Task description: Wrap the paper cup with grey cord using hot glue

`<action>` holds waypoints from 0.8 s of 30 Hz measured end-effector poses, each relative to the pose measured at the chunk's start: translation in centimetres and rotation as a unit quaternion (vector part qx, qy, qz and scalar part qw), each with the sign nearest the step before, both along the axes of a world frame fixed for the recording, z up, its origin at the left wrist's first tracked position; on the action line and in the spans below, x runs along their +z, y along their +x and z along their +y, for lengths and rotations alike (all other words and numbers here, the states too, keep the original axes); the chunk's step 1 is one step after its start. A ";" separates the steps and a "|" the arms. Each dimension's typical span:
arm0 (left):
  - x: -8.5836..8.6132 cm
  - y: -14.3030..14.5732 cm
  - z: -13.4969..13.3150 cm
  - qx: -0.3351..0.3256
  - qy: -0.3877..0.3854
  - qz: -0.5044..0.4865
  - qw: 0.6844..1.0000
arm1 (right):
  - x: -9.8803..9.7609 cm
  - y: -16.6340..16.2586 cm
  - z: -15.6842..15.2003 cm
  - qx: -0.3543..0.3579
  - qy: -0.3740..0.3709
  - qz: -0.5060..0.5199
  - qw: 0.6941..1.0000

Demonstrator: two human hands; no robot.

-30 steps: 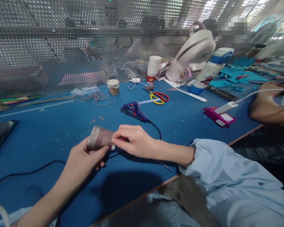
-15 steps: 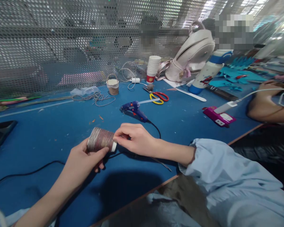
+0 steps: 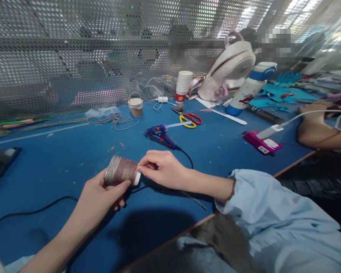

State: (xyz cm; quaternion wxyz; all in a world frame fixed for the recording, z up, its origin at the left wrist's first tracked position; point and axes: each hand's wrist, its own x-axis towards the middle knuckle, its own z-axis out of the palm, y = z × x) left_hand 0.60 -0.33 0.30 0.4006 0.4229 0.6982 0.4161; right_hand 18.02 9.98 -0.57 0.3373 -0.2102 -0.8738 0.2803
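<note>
Left hand (image 3: 98, 199) with fingers around a cord-wrapped cup (image 3: 122, 169) on its side, right hand (image 3: 165, 170) pinched closed at its white end, blue glue gun (image 3: 160, 134) beyond on the desk (image 3: 59, 163)

No text, brand or no. is reading clearly. A round gold emblem (image 3: 181, 99) is showing on the red band of the paper cup stack (image 3: 184, 83), wording staying too sm. to make out. A red-and-dark graphic (image 3: 246, 99) is decorating the white-and-blue bottle (image 3: 251, 88). On the magenta unit (image 3: 252, 140), 1 pale patch (image 3: 262, 150) w/ dark marks is showing, poss. lettering. The blue glue gun (image 3: 170, 141) is carrying 1 sm. pale label (image 3: 158, 132), print blurring out.
</note>
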 end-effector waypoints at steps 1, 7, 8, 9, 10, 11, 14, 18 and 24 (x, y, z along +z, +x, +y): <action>0.0 -0.1 0.0 -0.005 -0.003 0.003 1.000 | 0.0 0.0 0.0 0.001 -0.001 0.003 1.000; 0.0 -0.3 -0.2 -0.017 -0.003 0.008 1.000 | 0.0 0.1 0.1 0.004 -0.003 0.011 1.000; 0.0 -0.3 -0.2 -0.017 -0.001 0.007 1.000 | 0.0 0.1 0.0 0.002 -0.007 0.008 1.000; 0.0 -0.2 -0.2 -0.016 0.001 0.007 1.000 | 0.0 0.2 0.0 -0.001 -0.010 0.007 1.000; 0.1 0.0 -0.2 -0.011 0.005 0.008 1.000 | 0.0 0.2 0.0 -0.003 -0.012 0.007 1.000; 0.1 0.1 -0.3 -0.003 0.010 0.008 1.000 | 0.0 0.2 0.1 -0.005 -0.013 0.008 1.000; 0.2 0.4 -0.3 0.016 0.020 0.008 1.000 | 0.1 0.2 0.1 -0.005 -0.011 0.009 1.000; 0.2 0.4 -0.3 0.010 0.020 0.002 1.000 | 0.2 0.2 0.1 -0.002 -0.013 0.010 1.000; 0.3 0.4 -0.4 0.007 0.014 -0.003 1.000 | 0.2 0.2 0.1 0.009 -0.008 0.020 1.000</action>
